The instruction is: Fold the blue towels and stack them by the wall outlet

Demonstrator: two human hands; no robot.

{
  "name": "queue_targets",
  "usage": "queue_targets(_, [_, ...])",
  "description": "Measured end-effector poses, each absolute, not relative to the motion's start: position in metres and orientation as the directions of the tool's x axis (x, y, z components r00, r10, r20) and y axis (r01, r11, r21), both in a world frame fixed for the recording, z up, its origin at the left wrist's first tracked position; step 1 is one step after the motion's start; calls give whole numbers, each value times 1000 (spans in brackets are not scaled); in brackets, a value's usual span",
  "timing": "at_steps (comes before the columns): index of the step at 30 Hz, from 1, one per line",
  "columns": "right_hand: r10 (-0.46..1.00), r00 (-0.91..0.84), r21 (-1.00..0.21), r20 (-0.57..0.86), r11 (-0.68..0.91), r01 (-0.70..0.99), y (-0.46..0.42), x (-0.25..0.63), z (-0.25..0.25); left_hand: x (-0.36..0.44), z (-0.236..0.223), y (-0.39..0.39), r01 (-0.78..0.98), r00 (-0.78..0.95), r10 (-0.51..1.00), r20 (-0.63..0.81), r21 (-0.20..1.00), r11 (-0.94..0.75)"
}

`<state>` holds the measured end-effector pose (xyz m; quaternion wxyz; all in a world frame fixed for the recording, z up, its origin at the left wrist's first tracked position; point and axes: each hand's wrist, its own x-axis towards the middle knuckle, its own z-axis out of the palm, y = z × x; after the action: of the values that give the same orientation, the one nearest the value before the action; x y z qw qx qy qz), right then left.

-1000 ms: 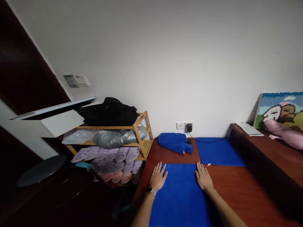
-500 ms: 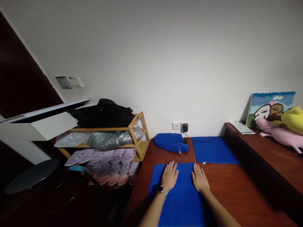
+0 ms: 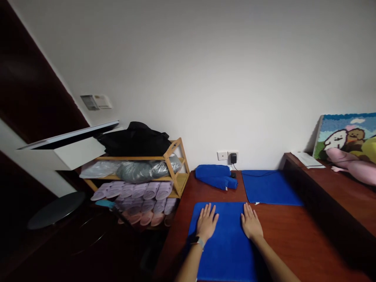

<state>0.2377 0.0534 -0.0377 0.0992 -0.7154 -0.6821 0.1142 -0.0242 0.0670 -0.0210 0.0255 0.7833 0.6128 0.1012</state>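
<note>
A blue towel lies spread on the reddish-brown wooden table in front of me. My left hand rests flat on its left part, fingers stretched out, a watch on the wrist. Along the towel's right edge lies my right hand, palm down with the fingers extended. Neither hand grips anything. Beyond them, a second blue towel is laid out flat near the wall. To its left sit bunched or rolled blue cloths.
A black charger with a cable is plugged into the wall. On the left stands a wooden rack with slippers and a black bag. A raised ledge at right holds papers, a pink plush toy and a picture.
The view has turned slightly left. My left hand has slid a little toward the towel's left edge, its fingers more spread. My right hand stays along the right edge.
</note>
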Motion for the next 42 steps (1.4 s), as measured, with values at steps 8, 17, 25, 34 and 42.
queue_targets(8, [995, 50, -231, -82, -68, 971, 57, 236, -27, -86, -25, 76, 983, 115, 979, 169, 122, -137])
queue_targets(17, [997, 38, -262, -65, -54, 964, 55, 239, -26, -82, -25, 75, 983, 124, 978, 169, 114, -144])
queue_targets(25, [999, 32, -306, -34, -41, 951, 55, 238, -28, -46, -17, 80, 974, 192, 959, 208, 82, -213])
queue_targets(34, [997, -17, -216, -69, 1, 976, 56, 242, -30, 106, -28, 63, 823, 476, 862, 175, 257, -507])
queue_targets(42, [998, 41, -270, -43, -51, 961, 56, 239, -29, -37, -23, 73, 962, 209, 973, 98, 155, -222])
